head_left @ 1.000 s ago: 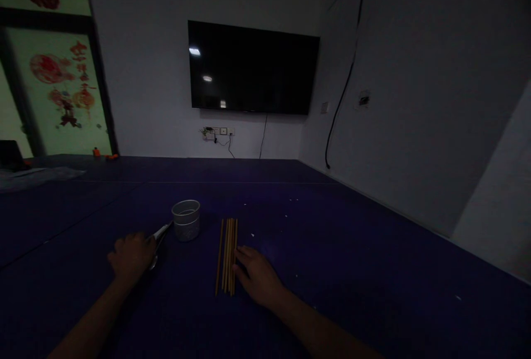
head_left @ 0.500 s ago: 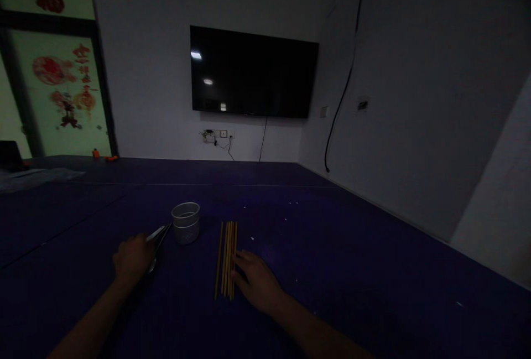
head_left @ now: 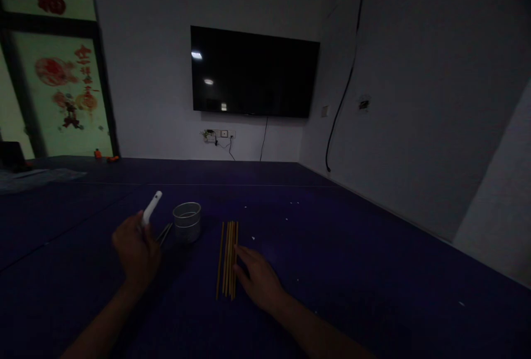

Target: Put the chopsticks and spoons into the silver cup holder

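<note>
In my left hand (head_left: 136,245), closed and raised over the mat, is a white-handled utensil (head_left: 152,206); its handle points up with a small hole near the tip, and the other end is hidden by the fingers. Thin metal sticks (head_left: 165,234), possibly chopsticks or tongs, lie just beyond that hand, partly covered by it. A grey metal cup (head_left: 187,226) stands upright to their right. Several wooden chopsticks (head_left: 228,262) lie side by side, one slightly apart on the left. My right hand (head_left: 259,279) has its fingers stretched out, fingertips at the right edge of the chopsticks.
The dark blue mat (head_left: 352,270) carries scattered white scraps. At the far left are a plastic sheet (head_left: 39,179) and small orange objects (head_left: 112,158). A television (head_left: 255,74) hangs on the back wall, and a black cable (head_left: 343,93) runs down the right wall.
My left hand has lifted and turned upward, bringing the white handle up from beside the metal sticks. My right hand stays by the chopsticks, almost unmoved.
</note>
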`<act>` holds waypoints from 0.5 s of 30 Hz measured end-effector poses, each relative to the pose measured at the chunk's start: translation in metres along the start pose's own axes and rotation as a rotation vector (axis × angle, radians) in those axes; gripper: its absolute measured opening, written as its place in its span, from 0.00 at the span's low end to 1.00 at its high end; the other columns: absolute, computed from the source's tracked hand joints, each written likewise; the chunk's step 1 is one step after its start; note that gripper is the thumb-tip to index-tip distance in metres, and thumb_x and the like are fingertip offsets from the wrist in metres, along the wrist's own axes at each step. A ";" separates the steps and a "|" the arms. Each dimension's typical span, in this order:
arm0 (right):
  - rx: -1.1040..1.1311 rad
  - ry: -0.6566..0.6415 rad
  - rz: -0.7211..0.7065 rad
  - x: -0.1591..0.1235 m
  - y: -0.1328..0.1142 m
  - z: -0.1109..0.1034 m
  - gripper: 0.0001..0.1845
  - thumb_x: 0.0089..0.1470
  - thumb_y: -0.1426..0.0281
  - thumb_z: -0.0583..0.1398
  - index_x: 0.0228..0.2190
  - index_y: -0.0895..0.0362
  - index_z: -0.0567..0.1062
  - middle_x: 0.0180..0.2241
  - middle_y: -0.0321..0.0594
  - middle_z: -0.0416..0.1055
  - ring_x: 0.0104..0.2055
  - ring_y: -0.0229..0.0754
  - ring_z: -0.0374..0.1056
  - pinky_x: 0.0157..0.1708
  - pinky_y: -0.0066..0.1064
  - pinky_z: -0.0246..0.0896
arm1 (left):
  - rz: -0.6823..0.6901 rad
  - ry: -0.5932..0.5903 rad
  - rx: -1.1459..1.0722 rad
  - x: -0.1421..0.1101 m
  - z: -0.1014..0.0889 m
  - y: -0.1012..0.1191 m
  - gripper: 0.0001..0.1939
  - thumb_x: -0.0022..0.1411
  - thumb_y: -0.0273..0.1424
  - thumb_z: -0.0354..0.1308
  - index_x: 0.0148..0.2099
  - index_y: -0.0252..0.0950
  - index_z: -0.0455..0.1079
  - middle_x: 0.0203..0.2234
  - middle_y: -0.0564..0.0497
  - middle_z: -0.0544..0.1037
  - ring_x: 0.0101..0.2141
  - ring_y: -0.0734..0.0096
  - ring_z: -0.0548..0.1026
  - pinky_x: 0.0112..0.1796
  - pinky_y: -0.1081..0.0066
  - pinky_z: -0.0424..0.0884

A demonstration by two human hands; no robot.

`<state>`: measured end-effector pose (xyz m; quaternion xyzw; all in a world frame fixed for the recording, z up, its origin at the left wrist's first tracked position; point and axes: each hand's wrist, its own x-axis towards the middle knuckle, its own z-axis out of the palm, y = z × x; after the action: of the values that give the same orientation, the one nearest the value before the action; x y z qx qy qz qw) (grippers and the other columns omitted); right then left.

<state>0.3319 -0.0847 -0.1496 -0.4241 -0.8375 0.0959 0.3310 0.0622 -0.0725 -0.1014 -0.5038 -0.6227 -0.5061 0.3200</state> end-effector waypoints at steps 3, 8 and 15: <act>0.013 0.104 -0.035 -0.001 -0.003 -0.002 0.23 0.58 0.66 0.50 0.55 0.56 0.62 0.52 0.44 0.65 0.53 0.44 0.61 0.52 0.39 0.56 | 0.308 -0.001 -0.133 -0.020 0.003 0.020 0.15 0.63 0.28 0.42 0.47 0.28 0.65 0.39 0.39 0.73 0.43 0.58 0.70 0.45 0.56 0.65; 0.097 0.286 -0.042 -0.003 -0.005 -0.005 0.27 0.57 0.65 0.51 0.57 0.54 0.57 0.46 0.44 0.71 0.46 0.45 0.67 0.47 0.38 0.61 | 0.966 -0.178 -0.387 -0.049 0.012 0.063 0.18 0.64 0.24 0.44 0.53 0.41 0.63 0.45 0.46 0.74 0.49 0.64 0.69 0.48 0.62 0.67; 0.299 0.305 -0.067 -0.006 -0.001 -0.008 0.31 0.55 0.68 0.52 0.59 0.54 0.53 0.37 0.40 0.74 0.37 0.42 0.71 0.40 0.33 0.66 | 0.859 -0.245 -0.605 -0.073 0.016 0.089 0.24 0.64 0.25 0.47 0.61 0.38 0.53 0.45 0.42 0.74 0.49 0.64 0.69 0.46 0.63 0.71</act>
<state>0.3389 -0.0905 -0.1463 -0.3517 -0.7679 0.1426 0.5161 0.1693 -0.0808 -0.1451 -0.8380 -0.2201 -0.4239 0.2639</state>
